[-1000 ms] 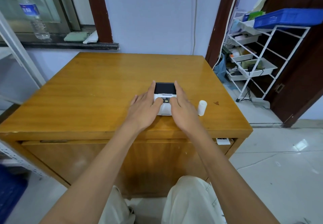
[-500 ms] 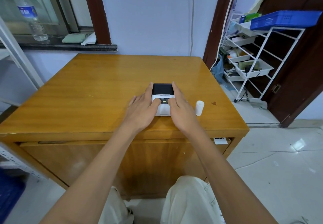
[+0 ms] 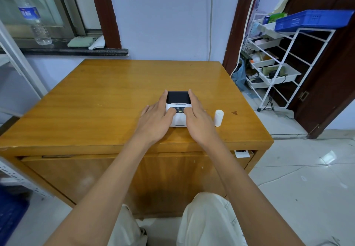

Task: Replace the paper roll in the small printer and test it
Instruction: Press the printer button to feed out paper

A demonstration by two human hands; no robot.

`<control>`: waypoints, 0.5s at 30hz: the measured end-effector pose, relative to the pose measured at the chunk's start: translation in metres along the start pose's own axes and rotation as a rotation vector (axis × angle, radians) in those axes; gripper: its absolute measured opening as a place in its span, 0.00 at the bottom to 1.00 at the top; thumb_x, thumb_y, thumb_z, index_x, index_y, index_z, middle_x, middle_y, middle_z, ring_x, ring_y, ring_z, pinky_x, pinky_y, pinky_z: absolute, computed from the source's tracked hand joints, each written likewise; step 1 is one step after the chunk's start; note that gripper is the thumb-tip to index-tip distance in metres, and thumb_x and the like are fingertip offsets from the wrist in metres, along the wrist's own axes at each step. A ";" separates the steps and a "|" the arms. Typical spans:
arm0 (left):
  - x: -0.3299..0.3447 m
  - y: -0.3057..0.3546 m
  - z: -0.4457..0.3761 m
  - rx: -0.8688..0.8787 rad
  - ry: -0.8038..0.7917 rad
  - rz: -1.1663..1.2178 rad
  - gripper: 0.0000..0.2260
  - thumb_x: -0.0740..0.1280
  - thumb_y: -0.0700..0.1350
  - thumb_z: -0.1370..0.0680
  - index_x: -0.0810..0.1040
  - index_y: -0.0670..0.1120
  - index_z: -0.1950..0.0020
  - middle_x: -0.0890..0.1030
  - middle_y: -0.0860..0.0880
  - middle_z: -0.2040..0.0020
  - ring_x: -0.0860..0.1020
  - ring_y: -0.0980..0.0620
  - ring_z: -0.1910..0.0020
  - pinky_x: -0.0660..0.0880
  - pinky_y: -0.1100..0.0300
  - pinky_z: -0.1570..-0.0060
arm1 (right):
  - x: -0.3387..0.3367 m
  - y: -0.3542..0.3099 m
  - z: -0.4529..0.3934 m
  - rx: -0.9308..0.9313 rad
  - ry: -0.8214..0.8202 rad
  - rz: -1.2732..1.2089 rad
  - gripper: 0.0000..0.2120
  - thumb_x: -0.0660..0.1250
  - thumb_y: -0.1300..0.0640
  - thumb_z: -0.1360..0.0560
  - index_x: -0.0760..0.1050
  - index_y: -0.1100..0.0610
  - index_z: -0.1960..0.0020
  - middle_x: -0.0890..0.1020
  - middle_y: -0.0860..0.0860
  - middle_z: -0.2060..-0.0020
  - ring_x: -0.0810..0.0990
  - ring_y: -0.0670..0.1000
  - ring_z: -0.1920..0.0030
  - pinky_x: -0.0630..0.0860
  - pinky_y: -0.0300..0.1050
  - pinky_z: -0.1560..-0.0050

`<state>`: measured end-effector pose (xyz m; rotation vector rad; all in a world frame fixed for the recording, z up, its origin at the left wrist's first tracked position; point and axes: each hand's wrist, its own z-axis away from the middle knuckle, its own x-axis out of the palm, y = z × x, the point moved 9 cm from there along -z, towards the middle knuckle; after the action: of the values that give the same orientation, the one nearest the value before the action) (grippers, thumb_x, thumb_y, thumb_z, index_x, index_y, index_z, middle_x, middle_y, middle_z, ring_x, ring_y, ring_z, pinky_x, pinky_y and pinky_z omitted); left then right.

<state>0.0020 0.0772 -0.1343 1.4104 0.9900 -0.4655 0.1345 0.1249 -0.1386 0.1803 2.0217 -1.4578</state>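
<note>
A small white printer [image 3: 178,109] with a black lid lies flat on the wooden table [image 3: 107,99], near its front edge. My left hand [image 3: 156,119] grips the printer's left side, index finger along the lid, thumb pressed on the white front panel. My right hand [image 3: 197,119] holds the right side the same way, thumb on the panel beside a small lit green indicator. The lid looks closed. A white paper roll [image 3: 218,118] stands upright on the table just right of my right hand, not touching it.
A white wire rack [image 3: 276,67] with trays and a blue crate [image 3: 311,20] stands at the right by a dark door. A water bottle [image 3: 34,22] and folded cloths sit on the window ledge at the back left. My knees are below the table front.
Both hands stay clasped around the printer with thumbs on the panel. Only my head view has shifted slightly; the roll has not moved.
</note>
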 end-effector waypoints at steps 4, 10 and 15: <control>-0.002 0.002 0.002 -0.016 0.004 0.007 0.29 0.51 0.52 0.16 0.48 0.54 0.15 0.70 0.49 0.22 0.64 0.50 0.23 0.54 0.50 0.22 | 0.000 0.000 0.000 0.001 0.001 -0.005 0.27 0.49 0.52 0.14 0.49 0.47 0.16 0.56 0.46 0.18 0.68 0.50 0.26 0.65 0.41 0.42; -0.001 0.002 0.002 -0.014 0.001 0.004 0.29 0.51 0.52 0.16 0.48 0.54 0.15 0.71 0.49 0.23 0.64 0.50 0.24 0.53 0.51 0.22 | 0.000 0.001 0.000 0.009 0.004 0.005 0.27 0.49 0.52 0.15 0.48 0.45 0.16 0.56 0.45 0.18 0.71 0.51 0.30 0.68 0.43 0.43; 0.000 0.000 0.000 -0.007 0.008 -0.006 0.30 0.51 0.52 0.17 0.48 0.53 0.15 0.72 0.49 0.24 0.65 0.51 0.24 0.55 0.50 0.22 | 0.002 0.000 0.000 0.010 0.014 0.001 0.28 0.49 0.53 0.15 0.49 0.45 0.16 0.57 0.44 0.18 0.71 0.50 0.29 0.71 0.46 0.40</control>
<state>0.0013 0.0773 -0.1342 1.4043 1.0017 -0.4607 0.1329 0.1245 -0.1397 0.1959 2.0250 -1.4706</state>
